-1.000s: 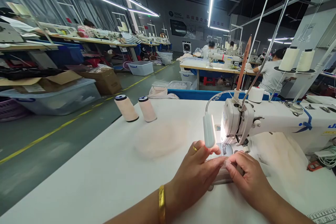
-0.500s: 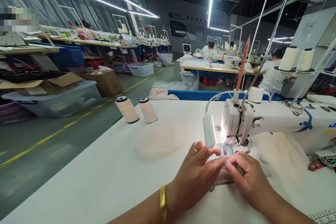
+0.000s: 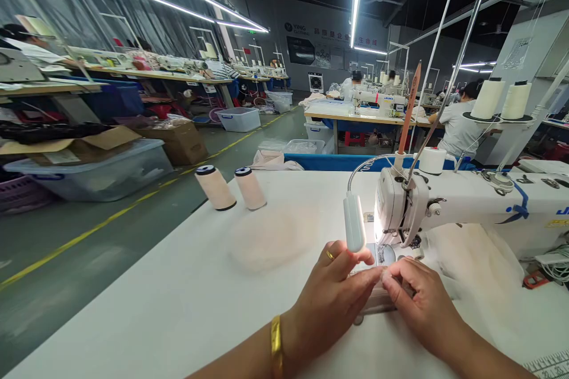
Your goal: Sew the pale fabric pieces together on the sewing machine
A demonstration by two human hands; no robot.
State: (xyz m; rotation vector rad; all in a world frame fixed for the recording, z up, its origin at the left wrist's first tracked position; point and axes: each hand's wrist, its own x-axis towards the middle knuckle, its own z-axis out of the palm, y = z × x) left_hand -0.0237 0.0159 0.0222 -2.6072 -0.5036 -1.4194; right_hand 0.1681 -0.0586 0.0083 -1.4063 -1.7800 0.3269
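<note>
In front of the needle area of a white sewing machine (image 3: 402, 204), my two hands meet at the fingertips. My left hand (image 3: 340, 290), with a ring and a gold bangle, has its fingers drawn together. My right hand (image 3: 418, 296) pinches thumb against forefinger right beside it. Whatever lies between the fingertips is too small and covered to name. Pale, sheer fabric (image 3: 475, 272) spreads under the machine's arm to the right. A small white lamp (image 3: 354, 222) on a bendy neck hangs just above my left fingers, and the presser foot (image 3: 381, 253) shows behind them.
Two pale pink thread cones (image 3: 216, 188) stand at the white table's (image 3: 146, 308) far left edge. White thread cones (image 3: 486, 99) sit on a stand at the right. A pencil (image 3: 409, 106) rises from the machine head. A ruler (image 3: 549, 365) lies bottom right. Other people work behind.
My hands keep nearly the same pose at the machine. The view has shifted very slightly.
</note>
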